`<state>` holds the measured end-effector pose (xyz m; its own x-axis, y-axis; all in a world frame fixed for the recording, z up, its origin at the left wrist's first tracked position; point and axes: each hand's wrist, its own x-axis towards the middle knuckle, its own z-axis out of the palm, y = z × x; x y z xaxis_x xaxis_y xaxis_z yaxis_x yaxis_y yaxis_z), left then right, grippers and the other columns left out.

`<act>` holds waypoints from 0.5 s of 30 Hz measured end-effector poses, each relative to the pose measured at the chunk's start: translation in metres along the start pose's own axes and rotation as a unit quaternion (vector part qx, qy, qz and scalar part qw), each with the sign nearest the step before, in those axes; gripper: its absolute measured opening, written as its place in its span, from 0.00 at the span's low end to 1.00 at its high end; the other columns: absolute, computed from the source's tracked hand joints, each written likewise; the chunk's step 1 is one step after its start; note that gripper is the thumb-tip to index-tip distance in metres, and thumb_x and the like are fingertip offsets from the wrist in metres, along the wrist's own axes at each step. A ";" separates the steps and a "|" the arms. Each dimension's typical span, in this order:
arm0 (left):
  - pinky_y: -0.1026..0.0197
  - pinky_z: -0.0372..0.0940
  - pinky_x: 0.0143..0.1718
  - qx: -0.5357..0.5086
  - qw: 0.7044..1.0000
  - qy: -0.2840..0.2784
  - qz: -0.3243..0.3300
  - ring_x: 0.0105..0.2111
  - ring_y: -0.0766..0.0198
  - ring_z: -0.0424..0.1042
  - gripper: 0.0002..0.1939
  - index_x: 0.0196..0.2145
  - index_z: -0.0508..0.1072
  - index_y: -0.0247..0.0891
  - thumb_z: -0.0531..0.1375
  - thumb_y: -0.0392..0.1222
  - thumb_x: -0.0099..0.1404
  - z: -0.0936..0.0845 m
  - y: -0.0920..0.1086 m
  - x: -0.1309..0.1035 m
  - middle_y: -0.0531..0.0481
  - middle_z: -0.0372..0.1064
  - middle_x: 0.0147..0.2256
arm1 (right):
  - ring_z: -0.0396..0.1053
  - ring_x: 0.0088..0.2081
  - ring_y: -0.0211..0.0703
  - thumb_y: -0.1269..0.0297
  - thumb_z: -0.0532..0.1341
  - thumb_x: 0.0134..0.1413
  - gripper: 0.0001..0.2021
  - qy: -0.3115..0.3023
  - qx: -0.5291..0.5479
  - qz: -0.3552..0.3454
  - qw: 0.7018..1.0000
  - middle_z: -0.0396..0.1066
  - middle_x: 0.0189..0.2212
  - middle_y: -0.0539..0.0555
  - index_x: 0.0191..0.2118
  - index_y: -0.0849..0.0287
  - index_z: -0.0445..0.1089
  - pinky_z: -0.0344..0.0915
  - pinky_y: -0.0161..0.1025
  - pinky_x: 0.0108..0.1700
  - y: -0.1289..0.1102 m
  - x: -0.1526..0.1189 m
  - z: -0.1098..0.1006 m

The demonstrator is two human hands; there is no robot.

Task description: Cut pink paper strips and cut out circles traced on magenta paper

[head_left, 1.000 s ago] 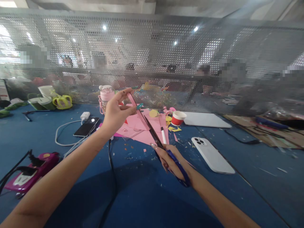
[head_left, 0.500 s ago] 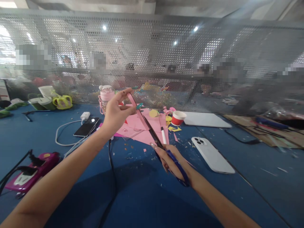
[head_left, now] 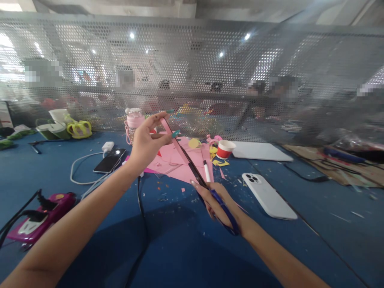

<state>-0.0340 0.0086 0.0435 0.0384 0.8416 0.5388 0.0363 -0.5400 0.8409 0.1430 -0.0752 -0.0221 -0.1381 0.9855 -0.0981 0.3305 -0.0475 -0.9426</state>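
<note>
Blue tabletop [head_left: 174, 244] here, littered with paper scraps [head_left: 183, 190], a perforated metal screen [head_left: 180, 44] standing behind it! The left hand [head_left: 147, 140] pinches a pink strip [head_left: 167, 129] between thumb and finger, up above pink sheets [head_left: 171, 157]; the right hand [head_left: 214, 196] is wrapped around scissors [head_left: 196, 175], their blades at the strip's lower end.

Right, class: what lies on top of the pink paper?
A yellow disc and a white marker show on the pink paper. The left hand, pink strip and scissors hide parts; anything behind them cannot be seen.
</note>
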 end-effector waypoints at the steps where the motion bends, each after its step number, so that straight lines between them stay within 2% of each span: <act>1: 0.57 0.73 0.35 0.000 1.000 0.000 0.000 0.34 0.59 0.74 0.27 0.47 0.67 0.42 0.63 0.30 0.48 0.000 0.000 0.000 0.49 0.63 0.51 | 0.52 0.09 0.32 0.42 0.54 0.46 0.22 0.001 0.004 0.001 1.000 0.48 0.06 0.41 0.19 0.57 0.57 0.52 0.31 0.13 0.000 0.000 0.000; 7: 0.58 0.73 0.34 -0.004 1.000 -0.005 0.015 0.30 0.63 0.74 0.26 0.47 0.67 0.41 0.63 0.31 0.49 0.000 0.000 0.001 0.49 0.62 0.52 | 0.52 0.11 0.30 0.42 0.53 0.46 0.22 -0.030 0.048 -0.023 0.998 0.48 0.09 0.41 0.21 0.58 0.57 0.50 0.29 0.13 0.003 0.002 0.000; 15: 0.58 0.73 0.35 -0.012 1.000 -0.001 0.014 0.35 0.59 0.74 0.25 0.46 0.67 0.41 0.62 0.30 0.49 -0.001 0.001 0.001 0.49 0.63 0.52 | 0.53 0.14 0.29 0.42 0.53 0.47 0.22 -0.055 0.067 -0.033 0.996 0.51 0.13 0.42 0.23 0.59 0.57 0.53 0.29 0.17 0.011 0.004 -0.002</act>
<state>-0.0349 0.0087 0.0450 0.0410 0.8258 0.5625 0.0122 -0.5633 0.8261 0.1475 -0.0719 -0.0320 -0.2604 0.9635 -0.0612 0.1911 -0.0107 -0.9815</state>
